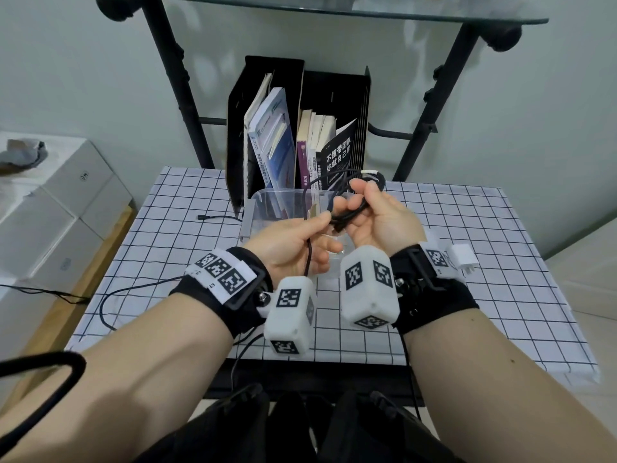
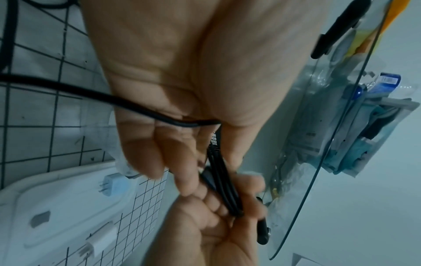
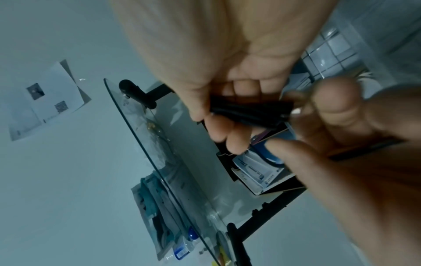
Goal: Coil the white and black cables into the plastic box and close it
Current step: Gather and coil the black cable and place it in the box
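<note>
A bundle of thin black cable point(image 1: 347, 213) is held in the air above the clear plastic box point(image 1: 263, 208), its long axis running between the 2 hands. The right hand point(image 1: 377, 215) is curled round the loops; the left hand point(image 1: 293, 242) pinches the trailing strand, which hangs toward the checked tablecloth point(image 1: 467, 262). The box lies directly beneath.

black cable point(image 1: 347, 213): matt, smooth rubbery sheath; plastic box point(image 1: 263, 208): clear, glossy plastic; box lid point(image 2: 56, 201): pale, smooth plastic, low sheen; tablecloth point(image 1: 467, 262): white, black grid, smooth with slight sheen; shelf point(image 1: 367, 15): clear glass, glossy; frame point(image 1: 180, 95): black matt metal; file holders point(image 1: 267, 81): black matt; books point(image 1: 273, 142): paper, glossy covers; charger point(image 1: 462, 259): white smooth plastic; wrist straps point(image 1: 247, 295): black cloth
</note>
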